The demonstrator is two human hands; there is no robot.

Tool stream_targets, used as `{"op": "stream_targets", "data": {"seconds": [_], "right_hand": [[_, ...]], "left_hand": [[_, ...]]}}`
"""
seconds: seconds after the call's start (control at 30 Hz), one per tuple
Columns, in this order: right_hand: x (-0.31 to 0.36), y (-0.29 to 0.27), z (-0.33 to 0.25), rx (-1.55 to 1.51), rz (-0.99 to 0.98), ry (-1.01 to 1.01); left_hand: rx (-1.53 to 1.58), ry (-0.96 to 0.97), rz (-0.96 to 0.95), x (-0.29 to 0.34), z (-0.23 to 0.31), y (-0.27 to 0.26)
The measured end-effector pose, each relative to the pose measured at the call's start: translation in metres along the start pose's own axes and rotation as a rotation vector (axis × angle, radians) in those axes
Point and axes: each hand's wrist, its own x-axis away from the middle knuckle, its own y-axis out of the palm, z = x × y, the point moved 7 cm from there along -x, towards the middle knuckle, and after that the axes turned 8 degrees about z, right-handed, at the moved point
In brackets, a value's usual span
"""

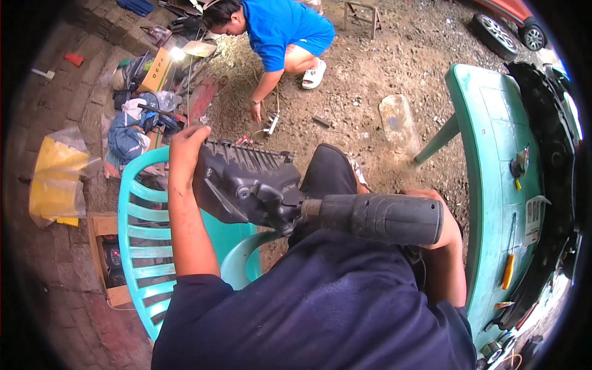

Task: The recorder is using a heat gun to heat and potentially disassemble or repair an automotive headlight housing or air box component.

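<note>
My left hand grips the upper left edge of a black moulded plastic housing with ribs along its top. The housing is tilted above my lap and the seat of a green plastic chair. On the right, my right hand is wrapped round a black heat gun, which lies across in front of my body. The gun hides most of that hand and its handle. Its metal nozzle points left, right at the housing's lower right part; whether they touch I cannot tell.
Ahead, a person in blue crouches, one hand near a white power strip on gravel. A green table at right bears an orange-handled screwdriver and a long black car part. Boxes, bags and a yellow sheet lie left.
</note>
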Motion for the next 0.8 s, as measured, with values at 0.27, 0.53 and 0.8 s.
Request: {"op": "stream_targets", "data": {"seconds": [0.27, 0.53, 0.8], "right_hand": [[0.018, 0.017, 0.001, -0.061, 0.199, 0.059], [0.016, 0.006, -0.011, 0.033, 0.197, 0.011], [0.005, -0.017, -0.025, -0.048, 0.19, -0.119]], "left_hand": [[-0.147, 0.073, -0.003, 0.003, 0.02, 0.005], [-0.177, 0.102, 0.039, 0.014, 0.037, 0.002], [-0.216, 0.049, 0.082, 0.018, 0.04, -0.004]]}}
